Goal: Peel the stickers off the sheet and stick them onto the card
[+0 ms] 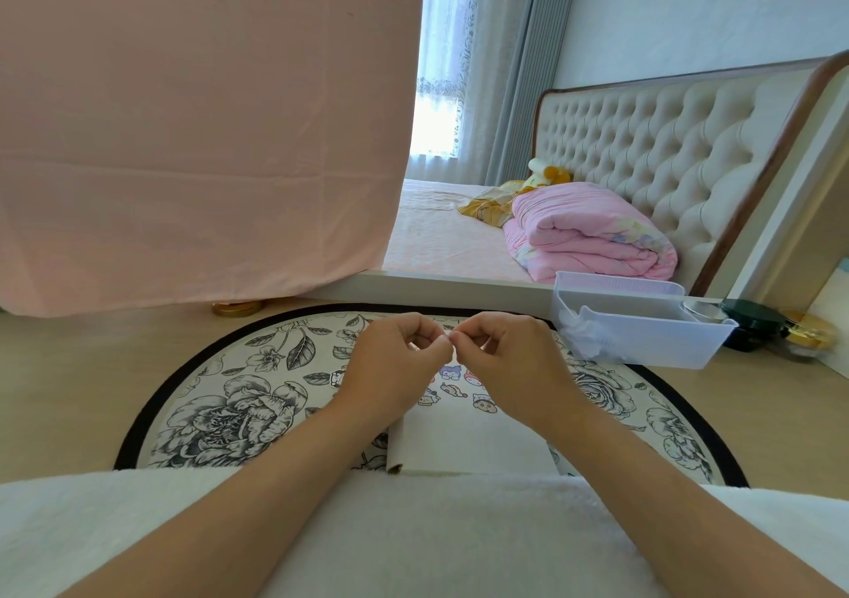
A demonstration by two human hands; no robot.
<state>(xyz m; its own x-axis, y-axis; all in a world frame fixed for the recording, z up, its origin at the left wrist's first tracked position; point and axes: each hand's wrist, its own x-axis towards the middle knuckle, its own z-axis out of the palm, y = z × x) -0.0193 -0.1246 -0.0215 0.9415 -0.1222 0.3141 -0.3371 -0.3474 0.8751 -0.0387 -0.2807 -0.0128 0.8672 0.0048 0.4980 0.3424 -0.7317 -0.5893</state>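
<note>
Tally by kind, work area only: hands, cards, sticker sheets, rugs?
Hands: 2 (left hand, right hand, both pinching a tiny item)
Card: 1
Sticker sheet: 1
Rug: 1
Total: 5

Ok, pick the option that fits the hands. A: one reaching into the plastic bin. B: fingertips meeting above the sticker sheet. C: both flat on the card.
B: the left hand and right hand meet fingertip to fingertip above the sticker sheet, off the card; what they pinch, if anything, is too small to tell.
</note>
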